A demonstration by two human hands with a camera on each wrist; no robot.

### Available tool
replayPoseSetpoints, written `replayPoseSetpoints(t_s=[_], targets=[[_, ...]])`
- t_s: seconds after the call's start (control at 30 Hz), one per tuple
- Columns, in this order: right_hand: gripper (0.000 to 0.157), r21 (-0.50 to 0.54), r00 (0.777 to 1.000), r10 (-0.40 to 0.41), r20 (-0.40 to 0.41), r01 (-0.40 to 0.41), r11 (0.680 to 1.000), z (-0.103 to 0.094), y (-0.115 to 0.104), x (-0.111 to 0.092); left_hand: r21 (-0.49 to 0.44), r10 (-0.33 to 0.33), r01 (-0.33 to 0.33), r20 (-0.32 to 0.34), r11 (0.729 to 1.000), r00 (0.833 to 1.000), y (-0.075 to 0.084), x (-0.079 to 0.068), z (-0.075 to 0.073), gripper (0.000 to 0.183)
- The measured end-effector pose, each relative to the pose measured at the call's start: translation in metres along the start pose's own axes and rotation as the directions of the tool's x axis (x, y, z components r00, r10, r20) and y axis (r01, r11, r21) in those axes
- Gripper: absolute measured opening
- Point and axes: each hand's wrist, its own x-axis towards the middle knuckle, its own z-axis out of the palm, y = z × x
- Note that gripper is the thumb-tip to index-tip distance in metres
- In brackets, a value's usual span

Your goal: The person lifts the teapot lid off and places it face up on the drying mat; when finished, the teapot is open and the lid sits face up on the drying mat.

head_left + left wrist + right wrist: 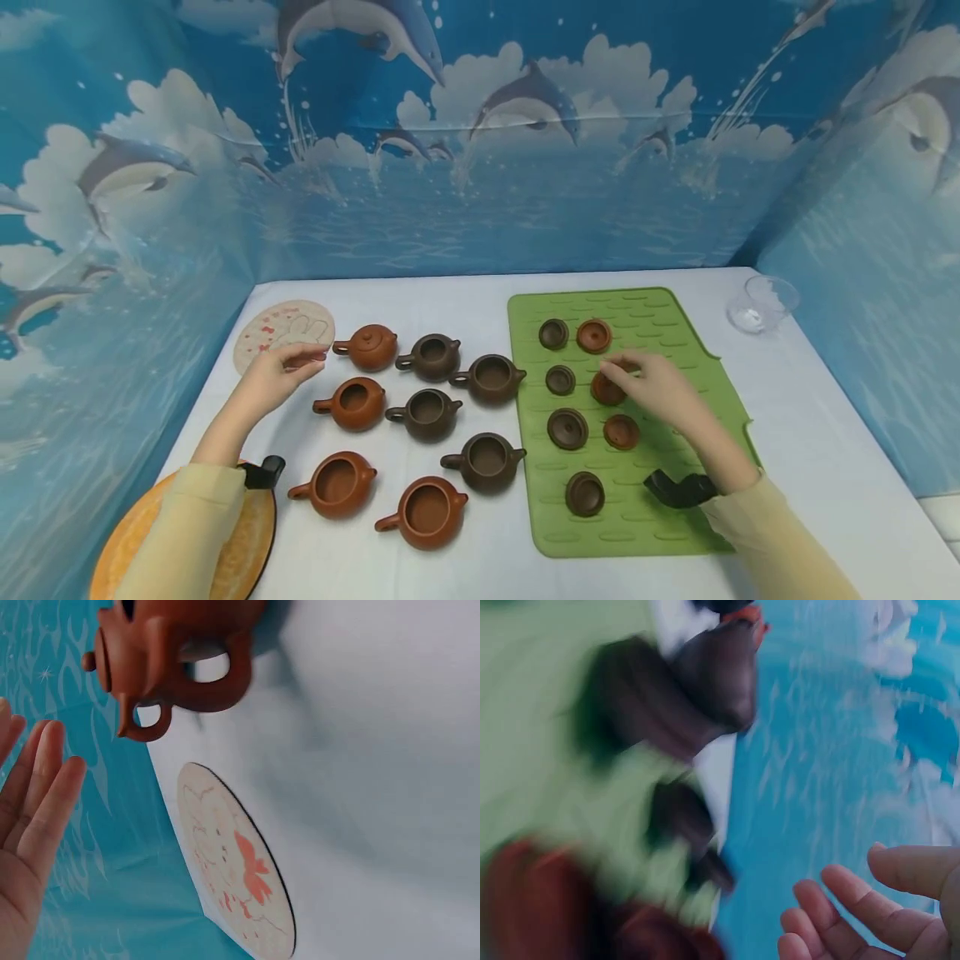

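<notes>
My left hand [281, 379] hovers beside the handle of a reddish-brown teapot [372, 347] that has its lid on. In the left wrist view its fingers [46, 802] are straight and empty. My right hand [651, 385] is over the green mat [675, 333]. Its fingertips overlap a reddish-brown lid [606, 390] in the head view. From the right wrist, thumb and fingers [874, 900] appear apart, with nothing between them. Nearby on the mat lie another reddish lid [622, 432] and a dark brown lid [567, 428].
Several lidless teapots, reddish ones [427, 512] and dark ones [489, 462], stand left of the mat. A round rabbit-pattern coaster [262, 329] lies at back left, an orange round board [258, 508] at front left. A clear glass [763, 304] stands at back right.
</notes>
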Motion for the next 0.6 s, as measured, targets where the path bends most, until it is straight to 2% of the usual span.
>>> replayPoseSetpoints(t_s=[0.1,0.23,0.43,0.6], targets=[[0.043,0.031,0.998,-0.062,0.026,0.061,0.998,0.004,-0.03,0.025,0.002,-0.016,0.016,-0.009,1.0,1.0,0.004,0.014,-0.005,0.04],[0.035,0.098,0.985,-0.163,0.061,0.157,0.983,0.021,-0.076,0.063,-0.005,-0.032,0.032,-0.008,0.999,0.999,0.005,0.033,-0.003,0.038],[0.026,0.156,0.943,-0.311,0.117,0.291,0.944,0.064,-0.135,0.111,-0.039,-0.049,0.05,0.036,0.998,0.998,0.005,0.054,0.008,0.036],[0.025,0.141,0.921,-0.333,0.203,0.309,0.941,0.103,-0.175,0.138,-0.025,-0.035,0.036,0.05,0.999,0.998,0.001,0.06,0.013,0.035]])
